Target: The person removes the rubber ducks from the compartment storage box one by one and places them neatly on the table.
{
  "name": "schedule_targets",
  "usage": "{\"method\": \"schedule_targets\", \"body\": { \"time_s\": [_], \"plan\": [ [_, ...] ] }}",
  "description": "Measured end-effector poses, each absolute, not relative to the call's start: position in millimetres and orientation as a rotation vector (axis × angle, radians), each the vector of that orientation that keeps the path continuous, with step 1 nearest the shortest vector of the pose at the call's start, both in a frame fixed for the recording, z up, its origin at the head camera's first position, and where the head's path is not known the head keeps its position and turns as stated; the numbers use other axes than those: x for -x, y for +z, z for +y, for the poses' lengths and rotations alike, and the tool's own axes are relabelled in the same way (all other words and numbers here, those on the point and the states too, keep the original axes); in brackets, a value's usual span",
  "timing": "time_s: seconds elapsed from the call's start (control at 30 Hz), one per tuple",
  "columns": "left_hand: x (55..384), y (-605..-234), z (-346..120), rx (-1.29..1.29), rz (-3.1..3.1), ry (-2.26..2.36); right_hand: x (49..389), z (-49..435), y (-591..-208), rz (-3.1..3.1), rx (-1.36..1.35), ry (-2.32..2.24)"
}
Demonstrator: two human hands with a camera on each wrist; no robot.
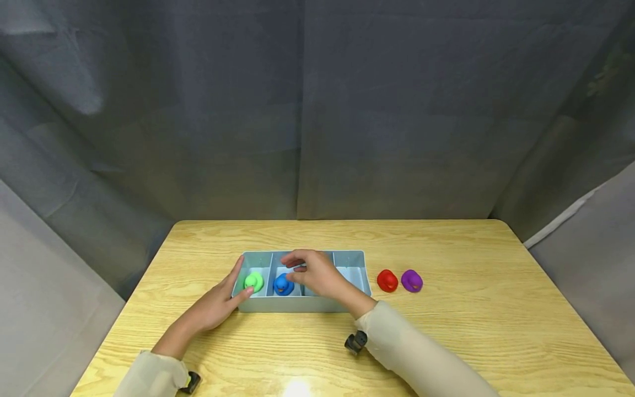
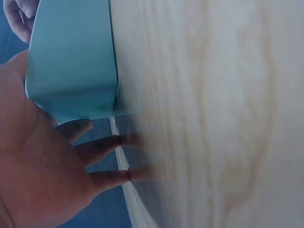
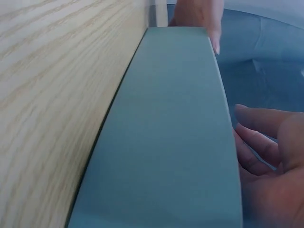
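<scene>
A grey-blue divided box stands on the table, its long front wall facing me. In its leftmost compartment lies a green toy duck; a blue toy duck sits in the compartment beside it. My left hand holds the box's left end, thumb over the front rim, fingers along the end wall. In the left wrist view, fingertips of this left hand reach the tabletop. Above the blue duck and the middle divider hovers my right hand, thumb and fingers apart, hiding part of the third compartment.
To the right of the box, a red toy duck and a purple toy duck rest side by side on the wooden table. Dark grey curtains hang behind the table's far edge.
</scene>
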State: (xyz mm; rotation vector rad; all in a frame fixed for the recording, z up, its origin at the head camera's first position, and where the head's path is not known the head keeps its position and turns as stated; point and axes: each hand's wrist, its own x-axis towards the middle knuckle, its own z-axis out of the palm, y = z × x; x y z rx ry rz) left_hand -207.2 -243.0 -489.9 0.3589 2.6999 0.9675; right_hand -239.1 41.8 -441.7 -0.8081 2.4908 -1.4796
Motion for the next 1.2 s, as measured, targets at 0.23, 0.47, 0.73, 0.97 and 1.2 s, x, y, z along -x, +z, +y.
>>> {"method": "schedule_targets", "body": {
  "time_s": [0.23,0.47,0.73,0.97,1.2],
  "plan": [
    [207.0,-489.7,-242.9,-0.356,2.694,0.97,242.5,28.9,-447.8,2.532,0.903,-1.395],
    [206.9,-490.0,-243.5,-0.36,2.698,0.967,244.6,21.4,-449.1,2.627,0.982,-1.224],
    [206.7,-489.9,-243.4,-0.365,2.688,0.977,247.8,12.4,-455.1,2.741,1.065,-0.963],
    [206.1,-487.4,-243.3,-0.361,2.684,0.982,244.7,16.5,-454.2,2.772,1.017,-1.046],
    [205.1,-485.7,-243.7,-0.372,2.688,0.971,239.4,18.5,-452.0,2.814,0.977,-1.096]
  ]
}}
